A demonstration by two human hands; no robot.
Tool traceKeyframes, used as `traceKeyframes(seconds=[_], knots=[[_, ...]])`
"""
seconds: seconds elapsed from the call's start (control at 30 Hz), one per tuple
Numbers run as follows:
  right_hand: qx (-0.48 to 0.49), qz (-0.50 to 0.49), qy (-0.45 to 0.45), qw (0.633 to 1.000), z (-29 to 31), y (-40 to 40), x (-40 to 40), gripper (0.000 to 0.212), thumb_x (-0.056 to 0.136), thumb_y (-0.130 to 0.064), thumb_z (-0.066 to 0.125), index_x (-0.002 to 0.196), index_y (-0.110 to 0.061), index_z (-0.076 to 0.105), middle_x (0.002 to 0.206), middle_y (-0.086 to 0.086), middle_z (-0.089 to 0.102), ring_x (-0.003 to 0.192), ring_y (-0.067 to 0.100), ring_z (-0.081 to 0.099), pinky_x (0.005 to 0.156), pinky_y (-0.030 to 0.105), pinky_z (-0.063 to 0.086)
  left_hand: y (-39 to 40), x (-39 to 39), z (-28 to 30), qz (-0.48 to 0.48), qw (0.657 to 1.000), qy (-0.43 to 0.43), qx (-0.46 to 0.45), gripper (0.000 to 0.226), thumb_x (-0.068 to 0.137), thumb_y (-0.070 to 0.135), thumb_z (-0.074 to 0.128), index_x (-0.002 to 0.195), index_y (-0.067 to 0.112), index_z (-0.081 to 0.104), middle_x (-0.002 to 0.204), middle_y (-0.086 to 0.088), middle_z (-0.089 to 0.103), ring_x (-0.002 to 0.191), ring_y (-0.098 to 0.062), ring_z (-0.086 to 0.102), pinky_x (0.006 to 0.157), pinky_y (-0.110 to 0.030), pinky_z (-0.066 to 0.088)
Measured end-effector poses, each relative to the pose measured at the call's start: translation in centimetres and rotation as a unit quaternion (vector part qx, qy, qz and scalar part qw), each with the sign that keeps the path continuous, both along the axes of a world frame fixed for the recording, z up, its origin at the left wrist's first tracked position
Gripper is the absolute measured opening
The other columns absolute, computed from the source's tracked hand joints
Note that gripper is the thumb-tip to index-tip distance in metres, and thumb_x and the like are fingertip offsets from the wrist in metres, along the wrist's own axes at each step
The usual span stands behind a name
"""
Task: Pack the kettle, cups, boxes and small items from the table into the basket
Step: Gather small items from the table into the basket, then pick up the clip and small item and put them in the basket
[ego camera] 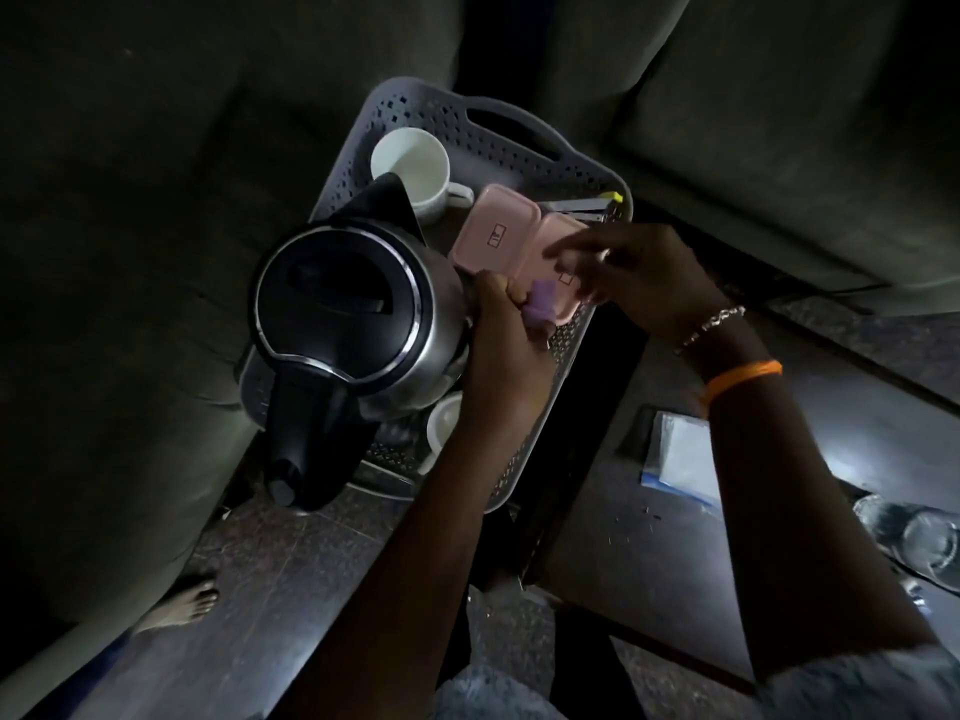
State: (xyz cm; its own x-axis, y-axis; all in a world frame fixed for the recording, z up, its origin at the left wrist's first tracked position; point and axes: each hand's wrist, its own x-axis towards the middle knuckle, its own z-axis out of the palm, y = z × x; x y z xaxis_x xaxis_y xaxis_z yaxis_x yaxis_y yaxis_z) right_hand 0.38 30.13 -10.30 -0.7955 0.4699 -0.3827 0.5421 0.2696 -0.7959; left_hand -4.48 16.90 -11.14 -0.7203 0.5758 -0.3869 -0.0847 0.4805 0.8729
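Grey basket point(519, 148) at frame centre, long axis running upper right to lower left. Inside: kettle point(343, 314) filling the lower-left half, white cup point(410, 166) at upper left, two pink boxes point(493, 231) side by side right of the kettle, a second cup point(444, 423) half hidden below it. Left hand point(498, 345) curled around a small purple item point(540, 304), touching the nearer box. Right hand point(639, 278) just above, fingers loosely spread over that box, blurred. Bottles point(914, 532) and a packet point(675, 449) on the desk point(649, 553) at lower right, nearer the right hand.
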Motion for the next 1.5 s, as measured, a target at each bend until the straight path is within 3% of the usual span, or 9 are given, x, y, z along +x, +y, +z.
traceKeyframes(seconds=[0.1,0.37,0.5,0.73,0.83,0.93,1.1,1.23,1.5], knots=[[-0.001,0.023,-0.007,1.000,0.6,-0.3,0.0,0.018,0.081,-0.006,0.065,0.099,-0.006,0.067,0.092,0.010,0.066,0.068,0.011,0.060,0.068,0.028,0.052,0.6,-0.6,0.1,0.002,1.000,-0.017,0.011,0.031,0.082,-0.006,0.056,0.096,0.011,0.033,0.103,-0.014,0.058,0.094,-0.021,0.058,0.074,-0.011,0.042],[-0.014,0.019,0.022,0.999,0.8,1.5,-2.8,0.021,0.081,-0.002,0.063,0.102,-0.002,0.065,0.092,0.011,0.064,0.054,-0.008,0.057,0.058,0.006,0.049,2.1,-1.6,0.4,0.047,0.997,-0.023,0.059,0.037,0.079,-0.008,0.061,0.102,0.010,0.039,0.109,-0.010,0.062,0.090,-0.018,0.064,0.075,-0.010,0.047],[0.051,-0.141,0.034,0.988,-1.0,1.7,-4.2,0.015,0.084,-0.006,0.061,0.098,-0.001,0.065,0.089,0.013,0.068,0.069,0.011,0.065,0.071,0.031,0.059,2.1,-1.3,-0.2,0.040,0.998,-0.016,0.044,0.037,0.080,-0.009,0.057,0.113,0.003,0.044,0.106,-0.001,0.055,0.071,0.008,0.057,0.066,0.001,0.041],[0.121,-0.187,0.016,0.975,-1.9,1.9,-3.9,0.025,0.080,0.000,0.058,0.102,-0.007,0.068,0.106,0.012,0.071,0.095,0.015,0.063,0.086,0.020,0.048,1.1,0.2,-0.2,0.000,1.000,-0.006,0.015,0.023,0.084,0.000,0.054,0.103,0.011,0.055,0.098,-0.006,0.068,0.084,-0.015,0.063,0.073,-0.016,0.047],[-0.017,-0.258,0.054,0.965,-1.5,1.0,-0.5,0.019,0.082,0.007,0.053,0.097,0.004,0.065,0.094,0.021,0.068,0.088,0.030,0.066,0.089,0.045,0.054,1.1,1.8,-0.2,-0.025,1.000,-0.005,0.003,0.018,0.084,0.000,0.053,0.097,0.010,0.060,0.085,0.004,0.066,0.077,-0.007,0.061,0.072,-0.016,0.046],[-0.058,-0.303,0.073,0.948,-1.0,-0.3,4.6,0.021,0.085,0.009,0.047,0.093,-0.001,0.064,0.087,0.015,0.064,0.081,0.025,0.066,0.079,0.036,0.056,1.3,4.3,-0.4,-0.048,0.999,-0.005,-0.006,0.018,0.085,0.001,0.051,0.091,0.016,0.059,0.077,0.012,0.062,0.073,0.004,0.059,0.070,-0.011,0.045],[-0.058,-0.365,0.038,0.928,-1.6,-3.4,15.0,0.021,0.086,0.009,0.048,0.092,-0.004,0.064,0.085,0.012,0.064,0.068,0.004,0.065,0.068,0.019,0.056,1.3,10.9,-1.1,-0.111,0.993,-0.026,-0.016,0.018,0.088,0.003,0.049,0.088,0.020,0.057,0.085,0.001,0.063,0.085,-0.017,0.064,0.078,-0.028,0.050],[-0.086,-0.429,-0.031,0.898,-3.3,-6.4,23.6,0.017,0.086,0.007,0.050,0.092,0.000,0.064,0.093,0.023,0.068,0.080,0.029,0.068,0.075,0.034,0.056,1.1,17.5,-2.2,-0.183,0.981,-0.051,-0.049,0.016,0.089,0.006,0.050,0.086,0.021,0.057,0.080,0.012,0.061,0.081,-0.011,0.063,0.071,-0.014,0.048],[-0.092,-0.535,-0.109,0.833,-6.5,-8.3,39.0,0.016,0.081,0.006,0.053,0.087,0.000,0.067,0.088,0.023,0.071,0.081,0.033,0.068,0.084,0.054,0.053,3.1,30.8,-5.4,-0.329,0.932,-0.070,-0.134,0.016,0.086,0.003,0.050,0.084,0.018,0.057,0.080,0.000,0.061,0.084,-0.024,0.064,0.081,-0.033,0.049]])
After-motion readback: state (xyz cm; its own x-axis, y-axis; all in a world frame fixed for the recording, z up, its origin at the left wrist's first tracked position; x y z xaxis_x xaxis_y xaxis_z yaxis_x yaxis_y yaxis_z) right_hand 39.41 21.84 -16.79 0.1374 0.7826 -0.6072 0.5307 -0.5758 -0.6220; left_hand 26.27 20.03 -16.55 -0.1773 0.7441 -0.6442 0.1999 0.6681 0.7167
